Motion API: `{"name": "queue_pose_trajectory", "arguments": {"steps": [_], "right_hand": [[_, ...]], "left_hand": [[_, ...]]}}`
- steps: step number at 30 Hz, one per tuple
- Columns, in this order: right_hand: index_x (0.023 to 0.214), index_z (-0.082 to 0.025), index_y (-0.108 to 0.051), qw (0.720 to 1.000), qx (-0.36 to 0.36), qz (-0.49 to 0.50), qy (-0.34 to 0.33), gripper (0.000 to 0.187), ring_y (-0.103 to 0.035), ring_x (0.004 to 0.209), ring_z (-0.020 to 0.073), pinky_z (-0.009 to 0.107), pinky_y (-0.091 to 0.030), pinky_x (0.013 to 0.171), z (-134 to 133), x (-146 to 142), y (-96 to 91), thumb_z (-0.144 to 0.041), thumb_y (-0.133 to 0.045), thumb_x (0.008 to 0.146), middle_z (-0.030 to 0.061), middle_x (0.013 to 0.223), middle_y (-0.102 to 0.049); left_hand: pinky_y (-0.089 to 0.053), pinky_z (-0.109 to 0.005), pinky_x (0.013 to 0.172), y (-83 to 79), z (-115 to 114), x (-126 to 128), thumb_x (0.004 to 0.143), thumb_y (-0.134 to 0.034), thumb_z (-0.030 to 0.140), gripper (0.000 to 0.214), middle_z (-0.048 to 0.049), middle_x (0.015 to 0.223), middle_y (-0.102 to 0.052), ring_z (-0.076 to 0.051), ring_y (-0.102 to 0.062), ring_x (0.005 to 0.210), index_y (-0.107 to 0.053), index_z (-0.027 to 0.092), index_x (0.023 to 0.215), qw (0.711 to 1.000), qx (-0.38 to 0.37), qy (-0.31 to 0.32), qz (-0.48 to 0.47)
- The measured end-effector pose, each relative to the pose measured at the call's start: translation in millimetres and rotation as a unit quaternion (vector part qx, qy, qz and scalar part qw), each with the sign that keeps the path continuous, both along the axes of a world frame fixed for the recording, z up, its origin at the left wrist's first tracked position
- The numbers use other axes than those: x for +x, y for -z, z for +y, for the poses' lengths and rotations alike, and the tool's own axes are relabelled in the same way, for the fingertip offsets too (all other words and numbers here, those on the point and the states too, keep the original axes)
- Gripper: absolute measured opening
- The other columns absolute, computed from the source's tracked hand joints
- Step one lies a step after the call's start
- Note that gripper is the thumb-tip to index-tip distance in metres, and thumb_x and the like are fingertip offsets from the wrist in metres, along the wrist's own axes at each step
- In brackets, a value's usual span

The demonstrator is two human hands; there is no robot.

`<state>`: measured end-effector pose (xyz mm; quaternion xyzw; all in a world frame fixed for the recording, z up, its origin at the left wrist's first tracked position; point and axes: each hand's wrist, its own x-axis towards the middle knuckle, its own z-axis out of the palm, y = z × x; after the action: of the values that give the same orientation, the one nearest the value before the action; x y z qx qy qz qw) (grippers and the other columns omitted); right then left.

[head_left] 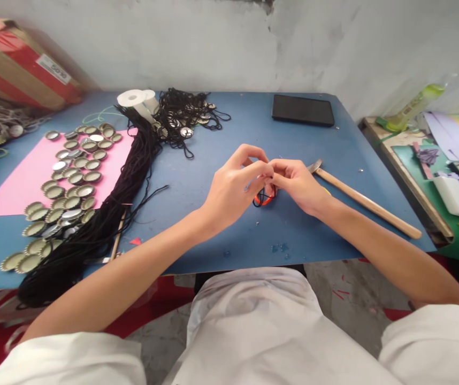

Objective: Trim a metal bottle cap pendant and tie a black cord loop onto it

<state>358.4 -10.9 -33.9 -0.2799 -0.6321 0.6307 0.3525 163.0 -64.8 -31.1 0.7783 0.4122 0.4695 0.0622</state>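
Note:
My left hand (237, 184) and my right hand (297, 184) meet fingertip to fingertip above the middle of the blue table. Both are closed in a pinch on a thin black cord (258, 201), most of which is hidden by the fingers. Just below the fingertips, a small round orange-red thing (267, 200) shows, with black cord across it; its kind is too covered to tell. Right of my right hand lies a hammer (369, 203) with a wooden handle, its head close to the wrist.
Many bottle caps (73, 190) lie on pink paper (8, 195) at left, beside a long bundle of black cords (127, 182). Behind are white spools (131, 99), corded caps (185, 115) and a black phone (303, 110). A green-tinted bottle (418, 107) leans at right.

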Motion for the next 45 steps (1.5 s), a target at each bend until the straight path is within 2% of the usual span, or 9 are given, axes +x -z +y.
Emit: {"name": "queue_pose_trajectory", "arguments": {"steps": [5,12,17,22,24,28,33,39,45], "right_hand": [[0.094,-0.020,-0.079,1.000,0.007,-0.002,-0.015,0.047,-0.065,0.064,0.0137,0.028,-0.055,0.066,-1.3,-0.1,0.6,-0.065,-0.091,0.088,-0.0005,0.071,-0.073],[0.100,-0.019,-0.081,0.999,0.020,-0.013,-0.027,0.044,-0.066,0.065,0.0144,0.029,-0.057,0.067,-1.1,2.6,-0.5,-0.061,-0.091,0.091,-0.0003,0.073,-0.073],[0.103,-0.020,-0.079,0.998,0.036,-0.012,-0.047,0.032,-0.069,0.072,0.0157,0.031,-0.060,0.074,-0.2,4.5,0.2,-0.052,-0.082,0.100,0.0009,0.078,-0.075],[0.104,-0.020,-0.076,0.997,0.047,-0.005,-0.053,0.021,-0.069,0.075,0.0160,0.031,-0.060,0.078,0.4,4.9,-0.1,-0.040,-0.080,0.100,0.0007,0.081,-0.076],[0.104,-0.020,-0.075,0.997,0.050,-0.014,-0.057,0.025,-0.069,0.076,0.0166,0.032,-0.060,0.078,-0.3,4.5,-1.5,-0.042,-0.084,0.097,0.0008,0.082,-0.075],[0.097,-0.019,-0.073,0.996,0.074,-0.032,-0.049,0.042,-0.066,0.074,0.0160,0.031,-0.057,0.075,-3.6,3.1,-6.5,-0.060,-0.083,0.098,0.0009,0.079,-0.071],[0.086,-0.020,-0.072,0.991,0.124,-0.046,-0.027,0.054,-0.061,0.066,0.0148,0.030,-0.052,0.068,-7.4,1.9,-12.4,-0.073,-0.074,0.101,-0.0008,0.069,-0.065],[0.085,-0.021,-0.071,0.990,0.132,-0.045,-0.008,0.058,-0.057,0.062,0.0144,0.030,-0.048,0.066,-9.1,0.4,-13.5,-0.075,-0.067,0.104,-0.0017,0.065,-0.064],[0.075,-0.022,-0.065,0.987,0.147,-0.057,0.038,0.058,-0.043,0.051,0.0117,0.030,-0.036,0.056,-14.3,0.1,-14.4,-0.071,-0.065,0.107,-0.0053,0.053,-0.053]], "left_hand": [[-0.052,-0.027,0.074,6.6,7.4,-4.6,0.104,-0.065,0.016,0.015,-0.0028,0.121,-0.073,-0.012,-0.061,0.079,-0.077,0.024,0.098,1.000,-0.009,-0.019,0.003],[-0.053,-0.028,0.077,-0.9,4.2,-3.9,0.102,-0.064,0.012,0.017,-0.0031,0.115,-0.074,-0.013,-0.062,0.082,-0.076,0.024,0.101,0.999,-0.047,-0.021,0.018],[-0.053,-0.028,0.078,-2.0,3.5,-3.7,0.103,-0.063,0.012,0.015,-0.0042,0.113,-0.074,-0.014,-0.064,0.084,-0.073,0.022,0.102,0.998,-0.050,-0.038,0.013],[-0.049,-0.029,0.075,-1.5,3.8,-7.1,0.105,-0.068,0.018,0.008,-0.0031,0.111,-0.074,-0.015,-0.063,0.081,-0.072,0.023,0.110,0.993,-0.046,-0.087,0.059],[-0.049,-0.030,0.076,-0.5,4.0,-8.6,0.108,-0.067,0.022,0.006,-0.0037,0.110,-0.075,-0.016,-0.064,0.083,-0.072,0.023,0.109,0.991,-0.030,-0.096,0.092],[-0.044,-0.031,0.073,2.7,3.2,-9.5,0.114,-0.060,0.023,0.020,-0.0055,0.101,-0.076,-0.019,-0.065,0.089,-0.073,0.022,0.099,0.981,0.044,-0.111,0.155],[-0.041,-0.030,0.068,5.1,0.4,-5.9,0.114,-0.055,0.016,0.025,-0.0043,0.098,-0.077,-0.017,-0.064,0.085,-0.072,0.023,0.097,0.976,0.114,-0.105,0.154],[-0.043,-0.027,0.067,5.2,-1.3,-2.1,0.114,-0.057,0.018,0.021,-0.0048,0.104,-0.078,-0.016,-0.069,0.088,-0.074,0.024,0.103,0.981,0.087,-0.118,0.129],[-0.042,-0.028,0.068,5.4,-1.8,-3.6,0.117,-0.051,0.019,0.022,-0.0066,0.106,-0.076,-0.017,-0.068,0.091,-0.069,0.023,0.106,0.978,0.096,-0.103,0.155]]}}
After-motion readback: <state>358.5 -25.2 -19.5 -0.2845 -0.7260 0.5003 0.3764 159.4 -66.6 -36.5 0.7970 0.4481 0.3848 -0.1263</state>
